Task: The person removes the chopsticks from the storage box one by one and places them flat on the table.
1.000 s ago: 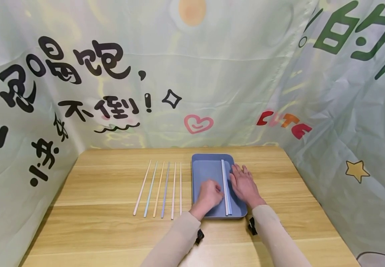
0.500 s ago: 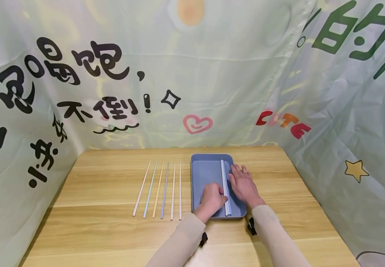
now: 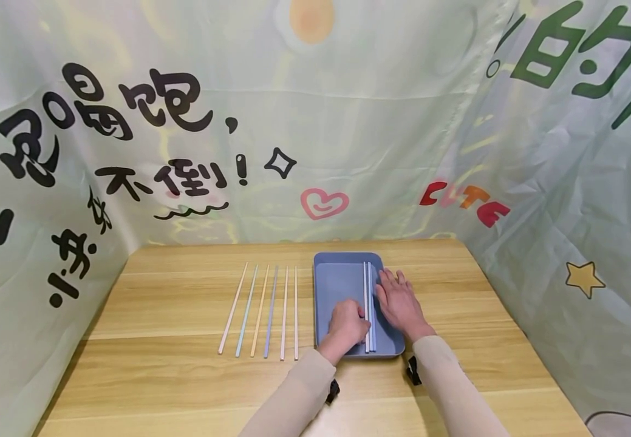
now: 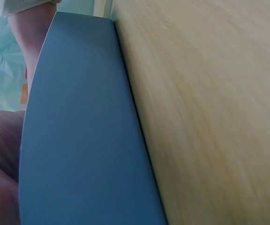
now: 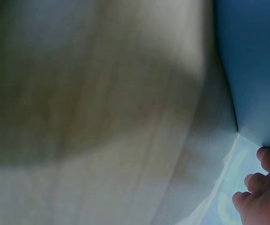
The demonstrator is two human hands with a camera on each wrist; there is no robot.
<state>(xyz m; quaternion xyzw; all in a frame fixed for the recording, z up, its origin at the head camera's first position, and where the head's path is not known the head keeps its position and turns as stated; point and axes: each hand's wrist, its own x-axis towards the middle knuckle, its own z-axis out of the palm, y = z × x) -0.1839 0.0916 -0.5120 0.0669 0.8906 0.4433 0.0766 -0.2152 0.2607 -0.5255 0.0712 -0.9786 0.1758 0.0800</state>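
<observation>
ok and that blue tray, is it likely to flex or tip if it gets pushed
The blue tray is probably rigid, since its raised walls show no sag. Low and broad, it seems unlikely to tip. A push may slide it over the table, as nothing visible fastens it down, and could shift the slender sticks lying inside.

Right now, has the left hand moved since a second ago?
Yes. In the head view, the left hand has shifted a little to the right over the tray, away from the rightmost stick on the table, which hasn't moved.
</observation>
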